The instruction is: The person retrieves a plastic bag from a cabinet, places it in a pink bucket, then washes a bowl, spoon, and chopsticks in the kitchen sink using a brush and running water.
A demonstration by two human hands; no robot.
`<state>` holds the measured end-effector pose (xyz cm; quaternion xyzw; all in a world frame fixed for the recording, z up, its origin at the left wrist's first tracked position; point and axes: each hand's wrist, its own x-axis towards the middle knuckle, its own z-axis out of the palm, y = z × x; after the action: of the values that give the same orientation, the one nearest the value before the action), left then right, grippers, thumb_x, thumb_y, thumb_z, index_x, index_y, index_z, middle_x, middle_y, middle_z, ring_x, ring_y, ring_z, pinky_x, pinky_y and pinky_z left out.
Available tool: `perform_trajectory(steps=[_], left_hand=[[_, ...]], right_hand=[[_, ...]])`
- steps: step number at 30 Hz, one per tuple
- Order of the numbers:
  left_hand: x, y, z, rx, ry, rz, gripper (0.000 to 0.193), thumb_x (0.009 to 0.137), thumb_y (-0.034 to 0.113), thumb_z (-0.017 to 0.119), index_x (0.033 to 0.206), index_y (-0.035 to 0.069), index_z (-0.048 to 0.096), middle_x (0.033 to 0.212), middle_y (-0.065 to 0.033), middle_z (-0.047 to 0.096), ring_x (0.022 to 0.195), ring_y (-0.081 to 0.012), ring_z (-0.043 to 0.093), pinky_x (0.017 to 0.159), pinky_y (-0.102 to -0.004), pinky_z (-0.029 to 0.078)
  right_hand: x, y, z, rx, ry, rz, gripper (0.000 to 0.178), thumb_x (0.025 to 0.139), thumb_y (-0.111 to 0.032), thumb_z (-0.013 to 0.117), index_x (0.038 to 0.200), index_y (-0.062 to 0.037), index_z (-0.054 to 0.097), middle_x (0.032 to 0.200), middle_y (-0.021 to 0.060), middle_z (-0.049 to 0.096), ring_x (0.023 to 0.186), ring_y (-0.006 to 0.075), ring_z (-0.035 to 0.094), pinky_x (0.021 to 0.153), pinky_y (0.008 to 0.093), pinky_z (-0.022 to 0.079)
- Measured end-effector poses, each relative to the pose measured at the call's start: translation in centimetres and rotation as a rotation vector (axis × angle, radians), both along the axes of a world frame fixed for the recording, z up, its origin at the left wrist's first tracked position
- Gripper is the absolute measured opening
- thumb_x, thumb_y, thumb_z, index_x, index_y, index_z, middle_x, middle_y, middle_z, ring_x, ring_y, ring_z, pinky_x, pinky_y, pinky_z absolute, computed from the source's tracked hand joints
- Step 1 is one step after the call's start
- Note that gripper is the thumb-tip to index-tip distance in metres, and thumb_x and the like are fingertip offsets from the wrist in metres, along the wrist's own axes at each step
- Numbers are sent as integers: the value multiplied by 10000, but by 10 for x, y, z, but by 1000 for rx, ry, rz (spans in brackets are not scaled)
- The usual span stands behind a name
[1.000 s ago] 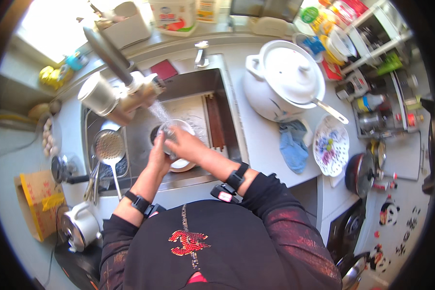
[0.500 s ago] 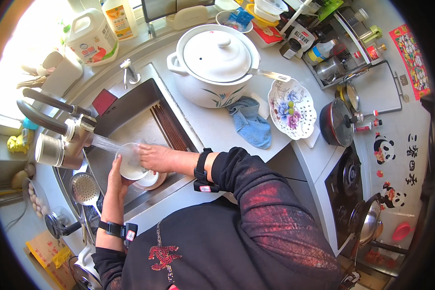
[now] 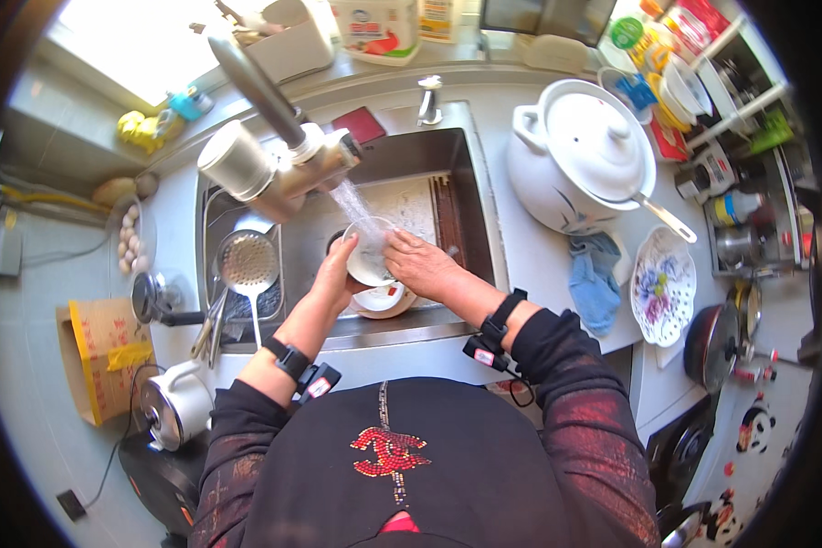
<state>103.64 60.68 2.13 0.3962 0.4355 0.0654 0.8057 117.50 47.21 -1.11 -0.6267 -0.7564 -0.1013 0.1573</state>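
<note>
Under the running tap (image 3: 315, 164), I hold a small white bowl (image 3: 367, 265) tilted into the stream of water. My left hand (image 3: 333, 277) is closed round the bowl's left side, its thumb by the rim. On the right side, the fingers of my right hand (image 3: 420, 263) lie together over the rim and grip it; their tips are partly hidden. Another whitish bowl (image 3: 381, 300) sits below in the sink (image 3: 479, 201), half covered by the held one. Dark brown chopsticks (image 3: 447, 224) lie along the sink's right side.
A skimmer (image 3: 248, 260) rests over the rack left of the basin. Right of the sink stand a big lidded white pot (image 3: 580, 173), a blue cloth (image 3: 595, 283) and a flowered dish (image 3: 662, 288). An electric kettle (image 3: 175, 402) is at the lower left.
The view has swung round, so the sink now appears nearer the middle. My right hand has shifted toward the bowl's right rim. The bowl stays under the water in my left hand.
</note>
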Motion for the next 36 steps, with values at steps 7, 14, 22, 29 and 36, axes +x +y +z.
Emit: perform_trajectory(steps=[7,14,22,29,36], left_hand=[[9,-20,-16,109,-86,161,496,940,356,534,1360,167,351,1290,-140,474,1194,-320,493,864,-542,489],[-5,-9,0,-19,-43,0,514,956,432,489,1382,186,342,1312,-131,445,1115,-313,542,736,-478,571],[0,-10,-5,-39,1,83,510,966,442,480,1366,145,373,1326,-138,472,1190,-310,514,832,-515,533],[3,-10,-16,21,69,97,521,966,448,478,1361,121,385,1315,-129,489,1155,-298,538,852,-524,509],[2,-11,-16,-29,33,140,493,962,447,484,1352,154,411,1315,-126,482,1170,-305,527,867,-520,502]], right_hand=[[-53,26,17,-234,706,-238,312,859,-192,533,1105,-20,616,1173,135,616,1194,316,521,1110,484,289],[-14,2,12,-282,-16,-74,418,774,-202,614,1159,-39,615,1285,85,559,1334,256,370,1147,442,222],[-38,20,25,-357,400,-209,324,735,-218,623,970,-5,692,1171,103,567,1151,267,479,1015,367,343],[-35,15,27,-489,428,-193,330,758,-255,630,966,-6,693,1047,113,611,1087,268,519,976,388,373],[-33,22,16,-319,410,-221,324,753,-265,639,948,-12,694,1051,127,621,1081,284,529,977,385,382]])
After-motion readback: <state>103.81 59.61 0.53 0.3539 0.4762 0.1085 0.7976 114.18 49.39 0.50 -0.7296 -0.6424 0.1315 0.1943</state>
